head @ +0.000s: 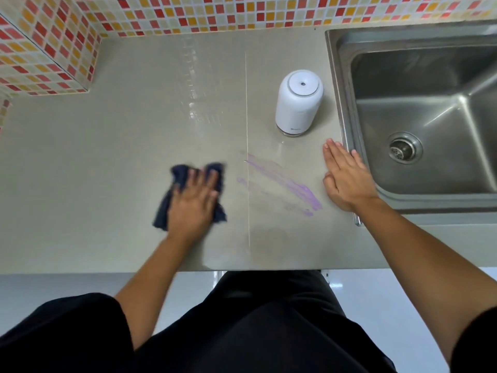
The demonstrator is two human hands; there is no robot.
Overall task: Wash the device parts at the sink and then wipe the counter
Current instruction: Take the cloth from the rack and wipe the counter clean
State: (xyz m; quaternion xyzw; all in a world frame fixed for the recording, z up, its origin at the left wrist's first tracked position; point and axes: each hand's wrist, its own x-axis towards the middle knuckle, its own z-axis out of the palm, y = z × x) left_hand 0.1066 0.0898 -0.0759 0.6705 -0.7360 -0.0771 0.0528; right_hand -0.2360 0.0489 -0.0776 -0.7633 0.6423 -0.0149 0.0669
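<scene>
head | left hand [193, 200] flat on cloth [162, 214] | right hand [347, 181] flat on counter [107, 157]

No legible text; device [299, 103] logo [295, 128] blurred.

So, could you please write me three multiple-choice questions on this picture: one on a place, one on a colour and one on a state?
1. Where does the white device stand?
A. Inside the sink
B. On the counter, just left of the sink
C. On the floor

2. What colour is the smear on the counter?
A. Purple
B. Green
C. Red

3. What is the left hand doing?
A. Hanging idle off the counter
B. Pressing the dark cloth onto the counter
C. Holding the white device

Answers:
1 B: it stands upright on the counter beside the sink's rim.
2 A: the streak is plainly purple.
3 B: its fingers lie spread on top of the cloth.
</scene>
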